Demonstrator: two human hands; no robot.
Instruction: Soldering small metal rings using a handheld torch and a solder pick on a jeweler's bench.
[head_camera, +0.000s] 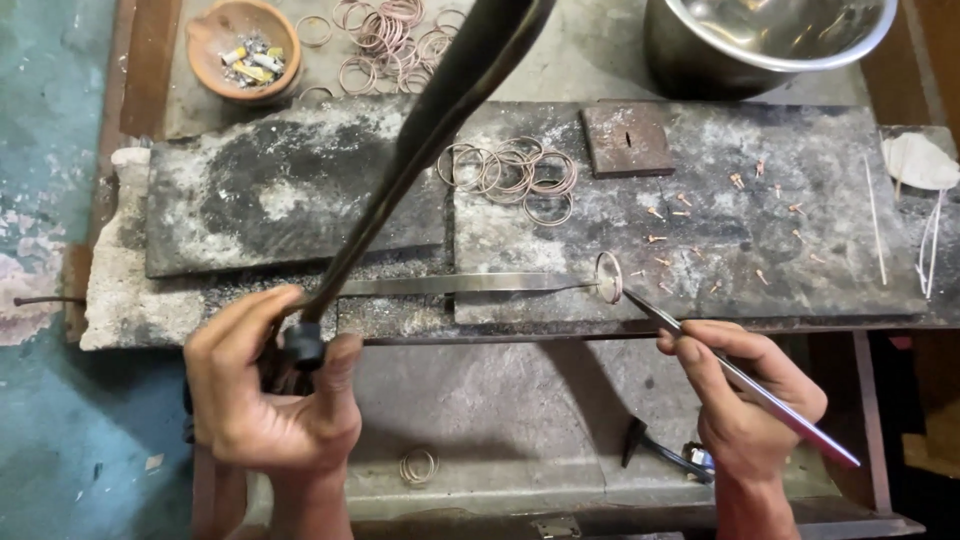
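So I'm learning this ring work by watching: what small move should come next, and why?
Probably steady the ring and bring the dark pipe closer to it. The right hand holds thin tweezers whose tip meets the ring, which stands upright at the point of a long flat blade. The left hand grips the pipe's lower end, still off to the side.

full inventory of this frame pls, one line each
clay dish: one, terracotta, top left, small scraps inside
loose wire rings: many, coppery, top centre
ring pile: several, coppery, on charred slab
charred slabs: two, grey-black, across bench
metal square: one, rusty brown, on right slab
steel bowl: one, silver, top right
small bits: many, coppery, scattered right
single ring: one, upright, at tweezer tips
long tweezers: one, steel, lying flat
torch pipe: one, dark, left hand
thin rod: one, metal, right hand
left hand: gripping pipe
right hand: holding rod
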